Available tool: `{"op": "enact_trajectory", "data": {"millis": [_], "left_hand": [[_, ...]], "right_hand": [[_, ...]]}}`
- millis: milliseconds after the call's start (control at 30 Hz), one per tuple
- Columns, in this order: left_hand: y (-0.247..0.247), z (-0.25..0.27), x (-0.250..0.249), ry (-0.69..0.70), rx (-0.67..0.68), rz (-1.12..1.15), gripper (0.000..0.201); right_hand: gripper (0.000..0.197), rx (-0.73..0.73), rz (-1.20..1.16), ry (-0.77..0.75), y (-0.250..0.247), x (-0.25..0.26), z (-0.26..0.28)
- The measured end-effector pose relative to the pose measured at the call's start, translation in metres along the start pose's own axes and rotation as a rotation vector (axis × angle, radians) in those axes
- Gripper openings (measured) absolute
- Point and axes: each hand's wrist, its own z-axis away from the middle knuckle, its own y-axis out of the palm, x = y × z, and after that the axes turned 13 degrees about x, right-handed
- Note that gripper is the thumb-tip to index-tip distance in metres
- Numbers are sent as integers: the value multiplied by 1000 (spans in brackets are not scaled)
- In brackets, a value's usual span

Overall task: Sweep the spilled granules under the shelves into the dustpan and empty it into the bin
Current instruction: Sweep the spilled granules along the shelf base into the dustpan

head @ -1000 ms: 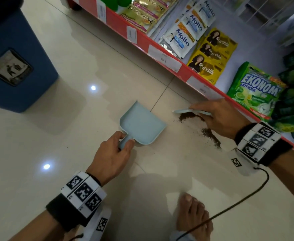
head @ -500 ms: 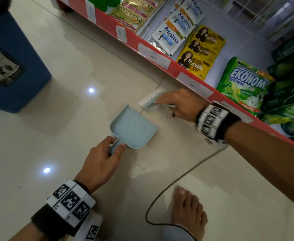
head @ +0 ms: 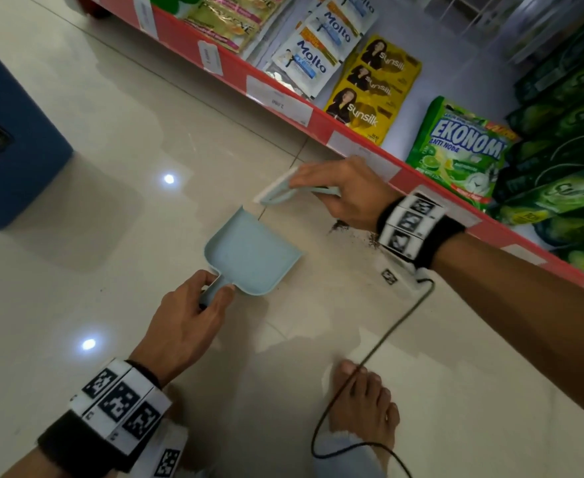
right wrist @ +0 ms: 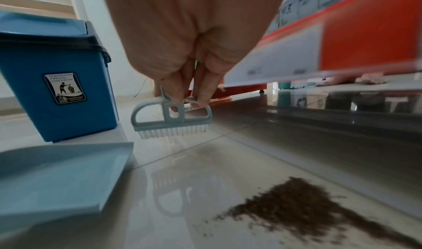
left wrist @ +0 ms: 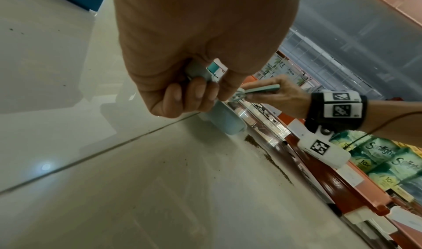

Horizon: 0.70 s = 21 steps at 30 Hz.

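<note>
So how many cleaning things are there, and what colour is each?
Light blue: 2, the dustpan held by the left hand and the brush held by the right hand.
Dark blue: 1, the bin.
Total: 3.

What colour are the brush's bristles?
White, on the pale blue brush; clearest in the right wrist view.
</note>
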Motion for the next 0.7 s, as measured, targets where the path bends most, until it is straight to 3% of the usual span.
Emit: {"op": "enact_trajectory", "data": {"millis": [133, 367, 500, 633, 700], "left_hand": [[-1, 6, 6, -22, -14, -7, 25], [4, -1, 4, -13, 6, 28, 27], [11, -15, -9, 34, 45, 48, 25], [14, -26, -20, 89, 67, 38, 24], [16, -31, -24, 98, 71, 27, 22]], "right_hand": [[37, 121, 35, -31, 12, 4, -9], [51, 209, 72, 174, 7, -35, 96], [51, 28, 22, 192, 11, -38, 120], [41, -271, -1, 146, 17, -28, 84], [45, -277, 63, 235, 20, -23, 58]]}}
